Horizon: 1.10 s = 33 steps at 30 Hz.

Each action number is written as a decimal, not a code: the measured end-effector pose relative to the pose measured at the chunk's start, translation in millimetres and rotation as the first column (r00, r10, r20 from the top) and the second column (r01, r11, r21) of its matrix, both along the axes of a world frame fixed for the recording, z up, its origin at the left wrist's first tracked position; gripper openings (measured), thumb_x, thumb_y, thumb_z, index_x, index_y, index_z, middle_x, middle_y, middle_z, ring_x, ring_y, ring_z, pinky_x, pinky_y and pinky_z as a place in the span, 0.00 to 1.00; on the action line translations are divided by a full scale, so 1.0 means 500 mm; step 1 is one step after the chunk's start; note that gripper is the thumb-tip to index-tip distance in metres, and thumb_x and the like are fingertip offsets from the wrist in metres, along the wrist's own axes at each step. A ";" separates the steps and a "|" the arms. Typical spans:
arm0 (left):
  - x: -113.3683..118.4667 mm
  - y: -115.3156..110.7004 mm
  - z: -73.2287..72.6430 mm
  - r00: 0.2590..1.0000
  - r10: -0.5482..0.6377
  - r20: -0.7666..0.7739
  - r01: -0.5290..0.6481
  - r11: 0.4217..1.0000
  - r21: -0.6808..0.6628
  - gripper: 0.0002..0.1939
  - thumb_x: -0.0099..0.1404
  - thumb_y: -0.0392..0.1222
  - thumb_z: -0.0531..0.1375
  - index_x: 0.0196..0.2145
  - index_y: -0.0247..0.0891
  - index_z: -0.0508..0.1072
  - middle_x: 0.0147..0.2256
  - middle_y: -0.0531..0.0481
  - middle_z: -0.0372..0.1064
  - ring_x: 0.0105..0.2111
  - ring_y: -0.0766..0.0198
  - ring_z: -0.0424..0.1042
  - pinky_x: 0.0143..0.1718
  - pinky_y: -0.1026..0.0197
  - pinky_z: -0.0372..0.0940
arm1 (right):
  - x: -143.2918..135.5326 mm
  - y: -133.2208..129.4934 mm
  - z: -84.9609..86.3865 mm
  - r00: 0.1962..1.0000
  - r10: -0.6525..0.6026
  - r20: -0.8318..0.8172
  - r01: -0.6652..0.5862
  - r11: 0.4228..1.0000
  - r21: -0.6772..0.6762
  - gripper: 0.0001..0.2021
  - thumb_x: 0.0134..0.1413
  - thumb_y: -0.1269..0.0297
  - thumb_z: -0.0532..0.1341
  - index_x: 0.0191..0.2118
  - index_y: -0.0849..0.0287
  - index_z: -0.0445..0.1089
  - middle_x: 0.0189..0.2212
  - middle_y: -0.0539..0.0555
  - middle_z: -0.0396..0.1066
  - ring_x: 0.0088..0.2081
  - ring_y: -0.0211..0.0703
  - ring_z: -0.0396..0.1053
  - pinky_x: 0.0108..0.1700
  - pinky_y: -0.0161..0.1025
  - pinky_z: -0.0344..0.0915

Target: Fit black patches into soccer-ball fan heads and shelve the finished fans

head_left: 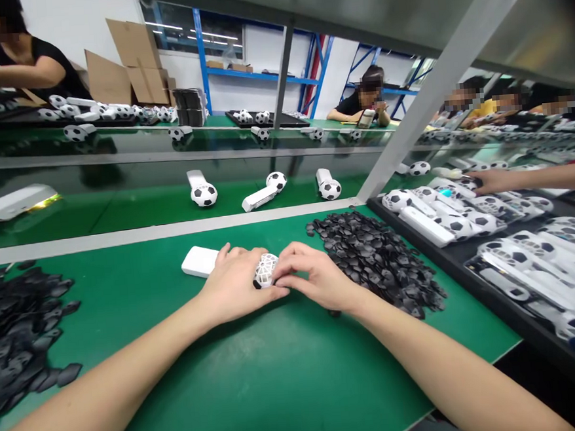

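Across the foreground, a green counter [260, 388], bordered on its far side by a pale rail [170, 231]. Beyond the rail, a green belt [134, 210] with several units of white handle and black-and-white football head, three of them spaced out opposite the hands. In the background, a blue rack [263, 77] against the wall, and a person in black [48, 68] at the upper left. To the right of the counter, a black tray [438, 255] crowded with more such units, and over these a co-worker's hand [479, 182] reaching in from the right edge.

On the counter, two heaps of thin black pieces: a left heap [17, 333] beside the left forearm and a right heap [374, 259] just beyond the right forearm. Between the heaps, near the middle, the left hand [237, 278], laid over a white unit [199, 262] and holding it, with handle protruding to the left and openwork ball [265, 268] exposed between thumb and fingers. At the ball's right side, the right hand [316, 276], thumb and fingertips narrowly set; impossible to tell whether closed on anything. Smallest, a black patch [257, 284] at the ball's lower left edge.
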State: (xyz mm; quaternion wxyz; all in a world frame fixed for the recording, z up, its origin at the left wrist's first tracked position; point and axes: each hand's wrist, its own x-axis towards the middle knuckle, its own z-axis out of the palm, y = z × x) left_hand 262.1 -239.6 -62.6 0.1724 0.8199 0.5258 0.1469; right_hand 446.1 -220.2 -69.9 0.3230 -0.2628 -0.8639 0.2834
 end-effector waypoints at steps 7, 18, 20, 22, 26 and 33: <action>0.004 -0.003 -0.003 1.000 0.001 0.006 -0.001 1.000 -0.001 0.26 0.55 0.58 0.55 0.46 0.39 0.64 0.39 0.47 0.67 0.44 0.52 0.62 0.55 0.42 0.43 | -0.003 0.023 -0.017 0.989 -0.073 -0.130 -0.010 0.839 -0.544 0.21 0.41 0.67 0.67 0.43 0.58 0.62 0.44 0.54 0.63 0.45 0.43 0.63 0.43 0.41 0.63; 0.000 0.003 -0.010 0.998 -0.050 0.038 0.049 0.999 0.010 0.25 0.54 0.57 0.55 0.45 0.39 0.64 0.41 0.47 0.66 0.43 0.51 0.62 0.54 0.43 0.46 | -0.009 0.020 -0.016 0.991 -0.075 -0.112 0.002 0.837 -0.547 0.22 0.39 0.69 0.68 0.42 0.57 0.62 0.43 0.52 0.64 0.43 0.42 0.64 0.39 0.37 0.64; 0.003 0.004 -0.009 0.999 -0.036 0.026 0.036 0.999 0.020 0.23 0.54 0.56 0.55 0.43 0.39 0.65 0.39 0.47 0.67 0.41 0.51 0.63 0.50 0.44 0.51 | -0.009 0.018 -0.022 0.990 -0.053 -0.130 -0.029 0.828 -0.560 0.21 0.41 0.68 0.67 0.43 0.57 0.61 0.44 0.53 0.63 0.45 0.42 0.64 0.38 0.35 0.65; 0.004 0.003 -0.007 1.000 -0.013 0.016 0.013 0.999 0.031 0.20 0.55 0.54 0.55 0.41 0.39 0.66 0.37 0.47 0.67 0.39 0.51 0.63 0.45 0.47 0.56 | -0.006 0.021 -0.025 0.988 -0.027 -0.153 -0.066 0.820 -0.568 0.21 0.43 0.67 0.66 0.44 0.57 0.60 0.46 0.54 0.61 0.46 0.42 0.63 0.38 0.35 0.66; 0.000 0.001 -0.007 0.998 -0.055 0.034 0.054 0.998 0.039 0.22 0.53 0.54 0.56 0.43 0.40 0.65 0.38 0.47 0.67 0.42 0.50 0.63 0.49 0.45 0.54 | 0.013 0.072 -0.018 0.995 -0.049 0.086 0.081 0.904 -0.420 0.11 0.54 0.62 0.58 0.43 0.58 0.62 0.42 0.53 0.66 0.41 0.39 0.66 0.39 0.35 0.66; -0.007 0.008 -0.008 0.994 -0.102 0.043 0.101 0.995 0.026 0.29 0.52 0.59 0.57 0.46 0.38 0.63 0.42 0.45 0.66 0.46 0.50 0.62 0.58 0.42 0.41 | 0.081 0.204 -0.007 0.699 -0.546 0.461 0.535 0.828 0.169 0.03 0.51 0.72 0.59 0.32 0.63 0.70 0.35 0.59 0.67 0.40 0.48 0.65 0.44 0.42 0.59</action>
